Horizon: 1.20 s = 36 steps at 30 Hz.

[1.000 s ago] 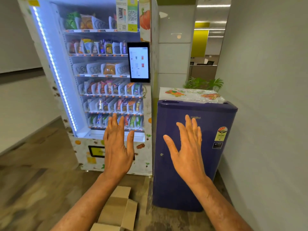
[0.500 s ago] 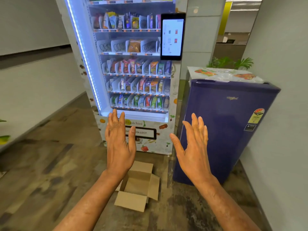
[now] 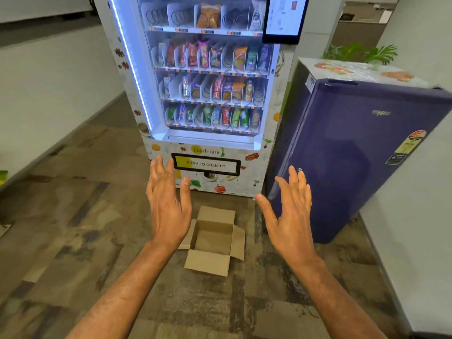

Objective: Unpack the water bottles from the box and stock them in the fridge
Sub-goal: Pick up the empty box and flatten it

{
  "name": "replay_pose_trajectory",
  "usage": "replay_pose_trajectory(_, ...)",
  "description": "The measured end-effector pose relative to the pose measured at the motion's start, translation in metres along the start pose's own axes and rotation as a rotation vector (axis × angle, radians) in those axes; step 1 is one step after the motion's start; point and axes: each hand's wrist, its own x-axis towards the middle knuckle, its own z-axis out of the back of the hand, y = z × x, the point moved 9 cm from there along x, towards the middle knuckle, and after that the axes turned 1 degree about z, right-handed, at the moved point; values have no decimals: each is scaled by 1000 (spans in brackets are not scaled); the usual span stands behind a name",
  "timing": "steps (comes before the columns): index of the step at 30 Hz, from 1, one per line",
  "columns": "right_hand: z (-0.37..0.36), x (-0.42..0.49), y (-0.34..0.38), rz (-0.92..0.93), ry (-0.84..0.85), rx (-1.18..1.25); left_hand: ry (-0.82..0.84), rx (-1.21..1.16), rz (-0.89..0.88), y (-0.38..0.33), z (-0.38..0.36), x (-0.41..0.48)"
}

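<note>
- vending machine (image 3: 205, 94): lit, behind the box, not part of the job.
- fridge (image 3: 354, 155): just right of it, door closed, contents hidden.
- box (image 3: 208, 264): on the floor, flaps open, looks empty; no bottles in view.
- left hand (image 3: 167, 206), right hand (image 3: 291, 221): fingers straight, spread, holding nothing, raised over the box.
- Read: unpacking looks done; stocking can't be confirmed with the door shut.

This looks like an office corridor's snack corner: a tall white glass-fronted vending machine (image 3: 208, 94) with a black-framed touchscreen (image 3: 283, 18) stands beside a small dark-blue single-door fridge (image 3: 354, 155), with green palm leaves (image 3: 362, 53) behind and plain pale walls (image 3: 49, 81).
</note>
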Motion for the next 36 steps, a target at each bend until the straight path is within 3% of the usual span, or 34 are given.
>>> replay_pose_trajectory(9, -66, 3, -60, -24, 90, 15, 60, 167, 81, 59, -56, -26)
replay_pose_trajectory(19, -171, -28, -138, -96, 234, -46, 243, 294, 293, 188, -134, -94)
replay_pose_trajectory(32, -374, -94, -237, -134, 360, -123, 439, 317, 399, 367, -289, -186)
replay_pose_trajectory(36, -451, -121, -268, -140, 425, -121, 495, 287, 526, 442, -337, -221)
